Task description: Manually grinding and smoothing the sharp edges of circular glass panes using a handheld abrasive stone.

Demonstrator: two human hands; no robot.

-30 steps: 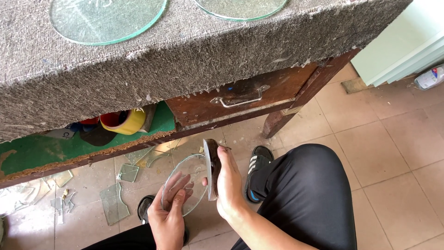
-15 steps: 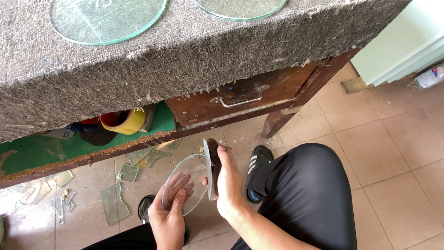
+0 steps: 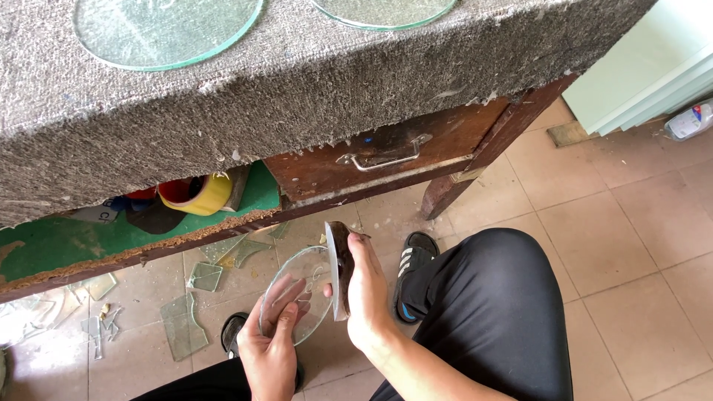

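My left hand (image 3: 271, 349) holds a round clear glass disc (image 3: 297, 289) from below, fingers spread behind it. My right hand (image 3: 368, 297) grips a dark, flat stone-like block (image 3: 340, 267) upright and presses its edge against the right rim of the disc. Both hands are low, in front of my knees in black trousers (image 3: 483, 312), below the table's front edge.
A table covered in grey felt (image 3: 312, 96) carries two round glass discs (image 3: 167, 30). Under it are a wooden drawer with a metal handle (image 3: 382, 156), a green shelf with a yellow tape roll (image 3: 197, 194), and glass shards (image 3: 182, 327) on the tiled floor. A bottle (image 3: 691, 120) lies far right.
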